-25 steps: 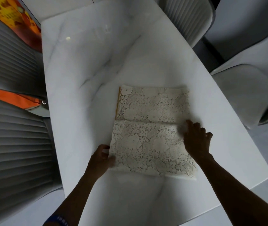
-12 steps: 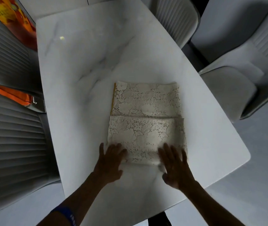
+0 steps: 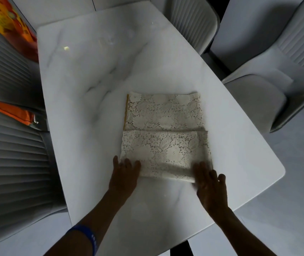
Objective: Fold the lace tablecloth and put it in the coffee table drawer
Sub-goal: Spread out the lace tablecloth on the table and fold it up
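Cream lace tablecloth (image 3: 163, 137), part-folded, lies on the white marble-look table (image 3: 95, 74). Left hand (image 3: 123, 177) and right hand (image 3: 209, 183) press its near edge with flat, straight fingers, holding nothing. Risk: the limp layers shift on the slick top, skewing the next fold.

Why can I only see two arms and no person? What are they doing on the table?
The camera sits on the person's head and looks down, so you see only their arms and hands, as if through their eyes. There is no machine here. On the white table lies a lace cloth, already folded over once. The left hand and the right hand lie flat with straight fingers at the cloth's near corners, one at each. Neither hand is gripping anything. A blue band is on the left wrist. Grey chairs stand around the table.
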`<action>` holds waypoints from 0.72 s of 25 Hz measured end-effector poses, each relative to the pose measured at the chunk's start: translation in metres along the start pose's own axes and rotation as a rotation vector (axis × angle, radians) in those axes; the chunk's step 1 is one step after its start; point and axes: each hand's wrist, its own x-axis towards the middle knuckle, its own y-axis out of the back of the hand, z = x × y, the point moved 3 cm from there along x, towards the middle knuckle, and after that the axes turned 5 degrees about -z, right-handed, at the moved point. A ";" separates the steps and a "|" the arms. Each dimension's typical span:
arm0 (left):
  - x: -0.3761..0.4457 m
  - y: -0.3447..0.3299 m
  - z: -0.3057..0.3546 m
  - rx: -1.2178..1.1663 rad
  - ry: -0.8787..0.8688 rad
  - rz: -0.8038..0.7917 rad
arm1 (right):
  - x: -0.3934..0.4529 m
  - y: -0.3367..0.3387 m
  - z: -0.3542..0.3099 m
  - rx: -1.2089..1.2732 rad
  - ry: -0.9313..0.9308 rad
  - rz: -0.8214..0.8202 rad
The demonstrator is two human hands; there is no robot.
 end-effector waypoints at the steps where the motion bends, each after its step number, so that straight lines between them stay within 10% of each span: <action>1: 0.001 0.003 -0.005 -0.034 -0.014 -0.047 | 0.005 0.005 0.005 0.024 0.002 -0.008; 8: -0.025 0.061 -0.047 -0.440 -0.115 -0.241 | 0.005 0.077 0.036 0.168 -0.042 -0.183; 18: 0.035 0.133 -0.106 -0.650 0.191 0.337 | 0.131 0.147 0.064 0.359 -0.089 0.228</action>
